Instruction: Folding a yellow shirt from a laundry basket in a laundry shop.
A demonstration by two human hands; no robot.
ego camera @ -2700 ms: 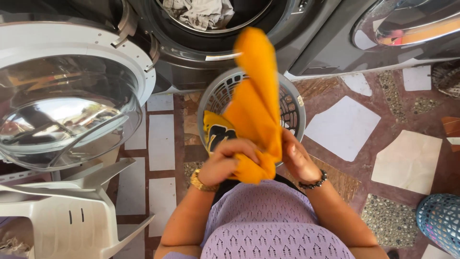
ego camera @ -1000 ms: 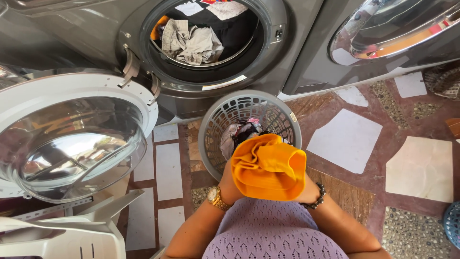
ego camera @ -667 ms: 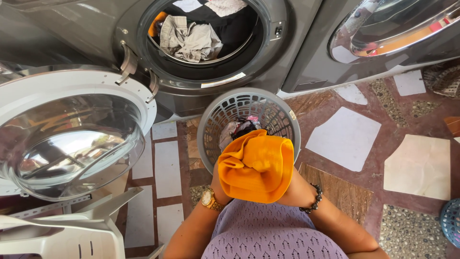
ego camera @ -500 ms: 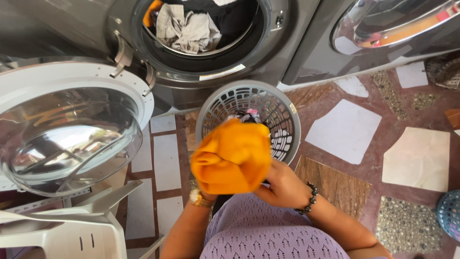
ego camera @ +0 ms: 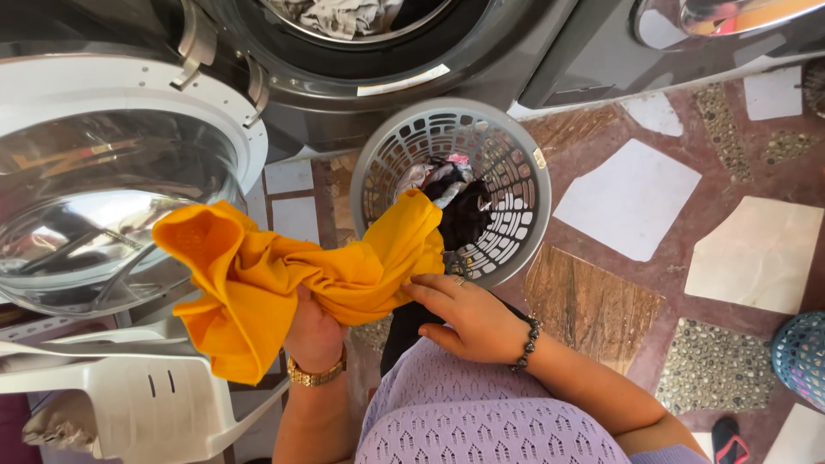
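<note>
From the head camera, your left hand [ego camera: 314,331] grips the bunched orange cloth [ego camera: 284,279], held near you above the white chair [ego camera: 146,399]. Your right hand [ego camera: 468,314] lies open with its fingertips on the cloth's right end. Just beyond sits the grey laundry basket [ego camera: 524,163], below the open washer door [ego camera: 94,189].

Laundry basket [ego camera: 516,146] on tiled floor [ego camera: 627,198]

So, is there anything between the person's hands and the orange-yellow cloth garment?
Nothing visible is. The left hand grips the bunched orange-yellow cloth garment from below, and the right hand has its fingertips at the garment's edge. The round grey plastic laundry basket stands beyond, on the floor.
</note>
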